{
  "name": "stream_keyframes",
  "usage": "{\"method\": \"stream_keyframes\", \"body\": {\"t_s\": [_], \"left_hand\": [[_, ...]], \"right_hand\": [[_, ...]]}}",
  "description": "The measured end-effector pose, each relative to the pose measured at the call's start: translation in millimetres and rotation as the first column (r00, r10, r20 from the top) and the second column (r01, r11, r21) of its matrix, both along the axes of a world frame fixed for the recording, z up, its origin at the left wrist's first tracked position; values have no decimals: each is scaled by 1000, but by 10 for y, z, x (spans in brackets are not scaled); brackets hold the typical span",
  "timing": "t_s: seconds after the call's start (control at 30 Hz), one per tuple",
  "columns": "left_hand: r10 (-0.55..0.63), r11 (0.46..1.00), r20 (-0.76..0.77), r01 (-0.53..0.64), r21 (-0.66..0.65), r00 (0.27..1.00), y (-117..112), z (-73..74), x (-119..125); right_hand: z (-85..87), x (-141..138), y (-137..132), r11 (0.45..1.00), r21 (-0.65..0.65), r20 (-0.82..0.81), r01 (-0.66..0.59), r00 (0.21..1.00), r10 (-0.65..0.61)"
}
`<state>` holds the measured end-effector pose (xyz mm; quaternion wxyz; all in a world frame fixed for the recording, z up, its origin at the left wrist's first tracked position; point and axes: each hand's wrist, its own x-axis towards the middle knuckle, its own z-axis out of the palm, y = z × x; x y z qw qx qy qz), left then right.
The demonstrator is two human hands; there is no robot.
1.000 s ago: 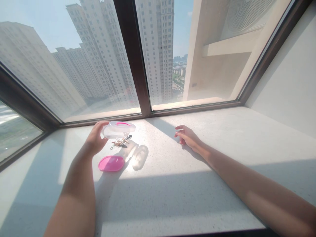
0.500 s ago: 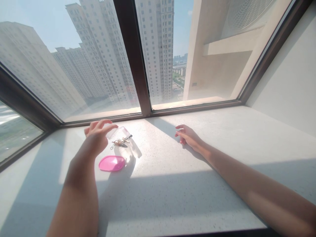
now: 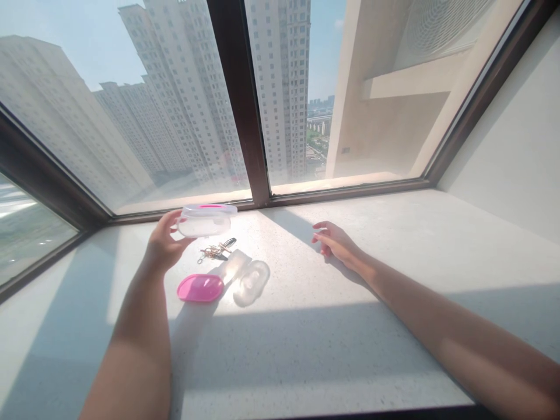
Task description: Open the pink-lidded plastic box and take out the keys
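Raised above the window sill, my left hand (image 3: 167, 238) is closed on one end of a clear plastic container (image 3: 205, 224). Its wide rim is at the top, with a streak of pink showing there. A small pile of metal pieces (image 3: 215, 251), perhaps clips or keys, lies on the sill below the container. Nearer to me, a pink oval lid (image 3: 200, 288) rests flat on the sill. Well to the right, my right hand (image 3: 335, 240) rests on the surface, its fingers loosely bent and apart, holding nothing.
The pale speckled sill (image 3: 306, 344) extends under both arms. A dark window frame (image 3: 245, 111) runs along its back, and a white wall (image 3: 511, 134) bounds the right side. Shadows and bright light patches cross the sill. Tall buildings (image 3: 184, 87) stand outside.
The container in my left hand has been lifted and turned from a tilted position to nearly level, its rim now on top. My right hand stays in place.
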<state>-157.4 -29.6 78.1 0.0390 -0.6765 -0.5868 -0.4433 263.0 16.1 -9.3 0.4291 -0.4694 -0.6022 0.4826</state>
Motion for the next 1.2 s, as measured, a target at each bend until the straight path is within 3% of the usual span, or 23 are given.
{"method": "stream_keyframes", "body": {"t_s": [0.1,0.23,0.27,0.3,0.37,0.53,0.73,1.1,1.2], "left_hand": [[-7,998,184,19,-63,983,75,-127,-47],[-54,996,292,74,-58,955,184,-272,19],[-81,991,381,114,-64,921,222,-307,28],[-74,987,467,133,-94,881,263,-343,28],[49,968,570,103,-231,820,351,-409,4],[155,906,597,128,-404,787,564,-523,-116],[232,860,574,110,-498,785,750,-518,-153],[237,890,481,10,-455,844,833,-544,24],[265,913,460,-67,-403,848,823,-498,55]], "right_hand": [[-7,-4,1,1000,9,1,-7,1000,7],[-20,-4,6,1000,22,-13,-13,1000,14],[-26,-4,10,1000,21,-16,-13,1000,13],[-33,-4,15,1000,18,-18,-14,1000,15],[-51,-5,29,1000,9,-26,-18,999,18],[-84,-10,55,1000,-10,-45,-28,999,28],[-59,2,57,998,-31,-46,-48,998,47],[-67,83,100,991,32,-38,-131,990,132],[-40,118,100,988,5,-37,-153,987,153]]}}
